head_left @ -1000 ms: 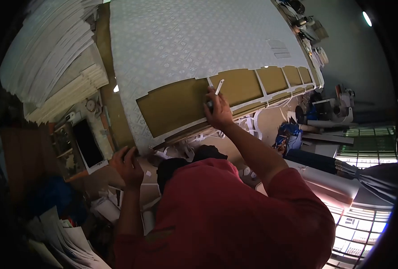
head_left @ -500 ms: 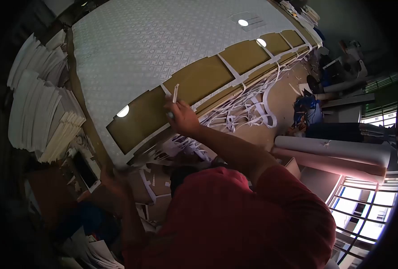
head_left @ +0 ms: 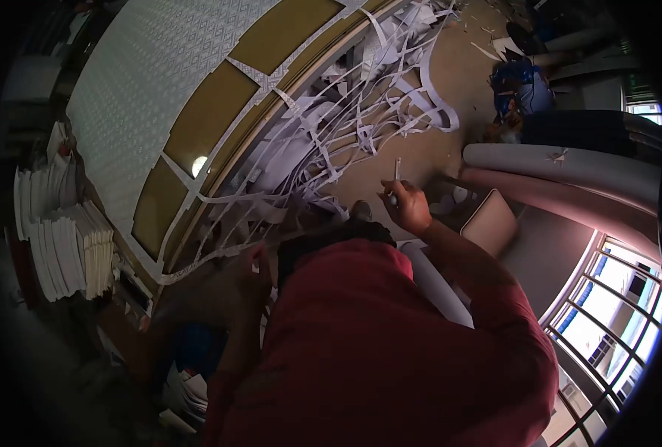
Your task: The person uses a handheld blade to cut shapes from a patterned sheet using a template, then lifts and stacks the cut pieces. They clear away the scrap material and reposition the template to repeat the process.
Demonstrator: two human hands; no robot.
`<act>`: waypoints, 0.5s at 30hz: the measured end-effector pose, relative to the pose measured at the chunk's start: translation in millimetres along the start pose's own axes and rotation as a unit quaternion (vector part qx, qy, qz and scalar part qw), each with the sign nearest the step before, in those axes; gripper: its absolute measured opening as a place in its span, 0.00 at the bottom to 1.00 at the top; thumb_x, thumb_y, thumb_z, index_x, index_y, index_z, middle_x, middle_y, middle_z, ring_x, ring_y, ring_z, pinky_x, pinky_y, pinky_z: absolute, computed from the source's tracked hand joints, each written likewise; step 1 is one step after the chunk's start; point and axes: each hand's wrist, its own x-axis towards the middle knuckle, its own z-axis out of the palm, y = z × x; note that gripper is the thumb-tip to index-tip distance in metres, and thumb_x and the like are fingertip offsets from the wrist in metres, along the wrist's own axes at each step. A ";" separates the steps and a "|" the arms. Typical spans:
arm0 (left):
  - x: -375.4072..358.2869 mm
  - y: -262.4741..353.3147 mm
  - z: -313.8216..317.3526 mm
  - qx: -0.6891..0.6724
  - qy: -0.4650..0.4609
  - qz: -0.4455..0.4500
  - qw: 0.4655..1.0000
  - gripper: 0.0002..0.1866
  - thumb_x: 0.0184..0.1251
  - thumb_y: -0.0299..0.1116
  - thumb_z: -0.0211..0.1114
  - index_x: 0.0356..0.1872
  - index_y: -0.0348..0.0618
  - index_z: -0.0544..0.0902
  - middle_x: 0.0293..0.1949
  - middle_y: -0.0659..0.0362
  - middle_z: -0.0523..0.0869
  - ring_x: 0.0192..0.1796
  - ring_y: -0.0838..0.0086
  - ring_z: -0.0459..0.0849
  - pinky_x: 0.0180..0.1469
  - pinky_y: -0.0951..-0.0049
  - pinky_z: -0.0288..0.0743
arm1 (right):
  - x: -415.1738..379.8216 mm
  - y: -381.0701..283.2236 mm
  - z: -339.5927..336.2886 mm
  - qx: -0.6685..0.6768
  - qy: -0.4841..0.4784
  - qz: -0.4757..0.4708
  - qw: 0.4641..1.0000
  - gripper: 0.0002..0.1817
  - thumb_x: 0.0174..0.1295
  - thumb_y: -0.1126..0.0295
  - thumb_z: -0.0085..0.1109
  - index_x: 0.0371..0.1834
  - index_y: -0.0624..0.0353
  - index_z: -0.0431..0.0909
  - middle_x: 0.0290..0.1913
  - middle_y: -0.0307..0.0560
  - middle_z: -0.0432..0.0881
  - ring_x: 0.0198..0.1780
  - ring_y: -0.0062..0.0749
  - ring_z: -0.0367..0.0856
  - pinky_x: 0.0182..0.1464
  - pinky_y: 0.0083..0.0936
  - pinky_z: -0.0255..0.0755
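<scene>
My right hand point(head_left: 409, 207) is closed around a slim, pale cutter knife point(head_left: 398, 170), whose narrow end points up and away from me. It is over the floor, apart from the table. My left hand point(head_left: 253, 267), dark and slightly blurred, is at the table's near corner with its fingers curled on a white strip point(head_left: 210, 257). That strip is part of a cut-out web of patterned white sheet, which hangs over the table edge. Beyond it, the patterned white sheet point(head_left: 141, 82) covers the table, with brown board panels point(head_left: 212, 112) showing through the openings along its edge.
Tangled white offcuts point(head_left: 331, 141) hang beside the table and spread over the floor. Stacks of white sheets point(head_left: 55, 246) stand at the left. Grey and pink rolls point(head_left: 569, 167) lie at the right, near a barred window point(head_left: 607, 320). A brown-faced panel point(head_left: 489, 223) leans nearby.
My view has turned, so the table sits further left. My right hand has moved from the table edge out over the floor with the knife. My left hand has come closer to my body.
</scene>
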 end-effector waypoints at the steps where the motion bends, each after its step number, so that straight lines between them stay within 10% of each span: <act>1: 12.6 10.5 4.9 -0.016 -0.021 0.025 0.999 0.10 0.78 0.32 0.65 0.54 0.40 0.86 0.45 0.52 0.90 0.48 0.64 0.90 0.50 0.67 0.82 | -6.8 12.1 -13.8 -0.034 0.018 0.024 0.999 0.13 0.63 0.73 0.72 0.45 0.59 0.77 0.43 0.55 0.90 0.40 0.54 0.90 0.40 0.42 0.82; 8: 76.0 59.4 49.2 -0.123 -0.123 0.054 0.983 0.10 0.78 0.28 0.63 0.54 0.40 0.85 0.45 0.52 0.90 0.46 0.63 0.90 0.47 0.67 0.82 | -24.4 7.8 -42.4 -0.005 0.210 0.122 0.970 0.10 0.66 0.72 0.69 0.47 0.54 0.79 0.36 0.56 0.88 0.38 0.57 0.89 0.38 0.45 0.81; 15: 127.3 80.7 56.0 -0.157 -0.147 0.201 0.956 0.10 0.71 0.20 0.64 0.51 0.37 0.85 0.41 0.52 0.89 0.42 0.63 0.90 0.47 0.70 0.81 | -14.5 -18.4 -17.7 -0.015 0.155 0.193 0.969 0.08 0.68 0.72 0.67 0.47 0.54 0.79 0.36 0.54 0.89 0.39 0.56 0.90 0.39 0.42 0.82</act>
